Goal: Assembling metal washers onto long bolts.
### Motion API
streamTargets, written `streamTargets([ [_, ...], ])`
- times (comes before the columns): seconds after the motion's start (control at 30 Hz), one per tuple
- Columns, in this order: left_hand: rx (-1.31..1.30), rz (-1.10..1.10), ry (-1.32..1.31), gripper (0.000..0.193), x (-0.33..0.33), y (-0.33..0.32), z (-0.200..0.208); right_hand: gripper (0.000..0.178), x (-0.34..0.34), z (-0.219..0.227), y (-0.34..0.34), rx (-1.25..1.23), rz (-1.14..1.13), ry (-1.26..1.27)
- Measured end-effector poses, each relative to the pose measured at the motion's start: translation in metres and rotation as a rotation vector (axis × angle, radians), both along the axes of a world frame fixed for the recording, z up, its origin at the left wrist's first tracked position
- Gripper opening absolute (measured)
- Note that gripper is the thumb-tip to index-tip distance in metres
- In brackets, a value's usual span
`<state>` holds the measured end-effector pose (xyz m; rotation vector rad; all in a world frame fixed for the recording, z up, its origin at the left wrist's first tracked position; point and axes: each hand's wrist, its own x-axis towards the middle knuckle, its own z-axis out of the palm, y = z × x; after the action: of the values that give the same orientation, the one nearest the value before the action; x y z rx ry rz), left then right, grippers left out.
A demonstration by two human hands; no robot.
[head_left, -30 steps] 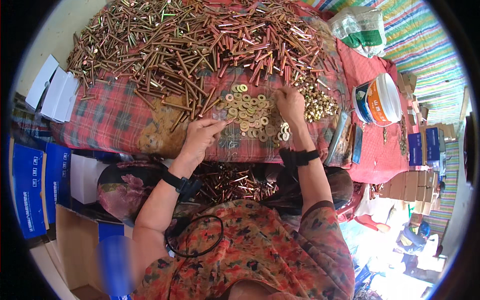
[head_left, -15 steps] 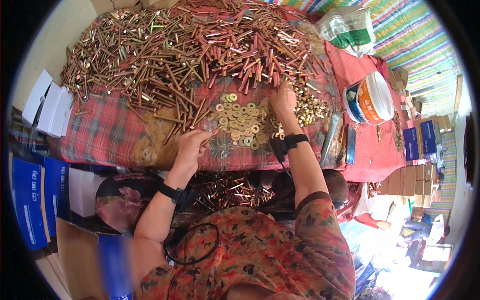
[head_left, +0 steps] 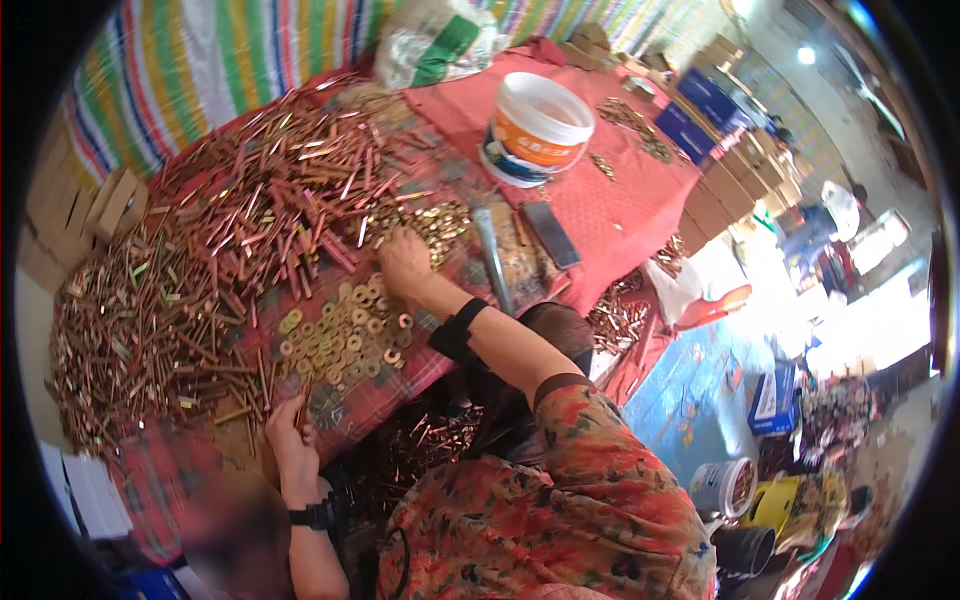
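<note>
A thin copper-coloured bolt (head_left: 303, 408) is pinched upright in the closed fingers of my left hand (head_left: 291, 440), at the table's near edge. Just beyond it lies a flat spread of gold washers (head_left: 345, 335). My right hand (head_left: 405, 264) reaches to the near-left side of a heap of small brassy nuts (head_left: 440, 228); its fingers are bent down and closed, and their tips are hidden. A large pile of copper-coloured bolts (head_left: 270, 220) covers the left and far part of the table.
A white bucket with an orange label (head_left: 540, 130) stands on the red cloth (head_left: 610, 230). Nearer are a metal bar (head_left: 492, 260) and a dark flat block (head_left: 550, 235). A white-green sack (head_left: 435, 45) lies at the back. More bolts (head_left: 430, 440) lie below the table edge.
My head has turned right, so the table appears tilted and the room at right shows more. My right hand stays by the nuts; my left still holds the bolt, its tip now farther from the washers.
</note>
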<state>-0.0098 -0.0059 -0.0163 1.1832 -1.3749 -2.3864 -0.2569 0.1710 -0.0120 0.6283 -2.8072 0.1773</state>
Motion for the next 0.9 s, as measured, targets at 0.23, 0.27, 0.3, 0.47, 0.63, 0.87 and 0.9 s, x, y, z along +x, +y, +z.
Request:
streamTargets([
  [0.23,-0.017,-0.011,0.022,0.009,-0.009,0.009,-0.005,0.021,-0.020,-0.027,0.007,0.007,0.164,-0.105],
  [0.27,-0.022,-0.027,0.030,0.009,-0.009,0.011,-0.005,0.019,-0.019,-0.025,0.006,0.008,0.178,-0.101],
  [0.3,-0.024,-0.034,0.029,0.010,-0.009,0.012,-0.004,0.019,-0.018,-0.024,0.004,0.003,0.162,-0.092],
  [0.47,-0.042,-0.046,0.042,0.011,-0.015,0.023,0.008,0.030,-0.010,-0.015,0.005,0.066,0.188,-0.043],
  [0.63,-0.044,-0.064,0.109,0.009,-0.013,0.023,0.014,0.027,0.034,0.012,-0.011,-0.329,0.262,-0.330],
  [0.87,0.003,-0.146,0.126,0.007,-0.019,0.032,0.020,0.016,0.105,0.022,-0.006,-0.705,0.548,-0.626],
  [0.9,-0.004,-0.142,0.119,0.007,-0.020,0.033,0.019,0.017,0.106,0.018,-0.006,-0.770,0.584,-0.607],
])
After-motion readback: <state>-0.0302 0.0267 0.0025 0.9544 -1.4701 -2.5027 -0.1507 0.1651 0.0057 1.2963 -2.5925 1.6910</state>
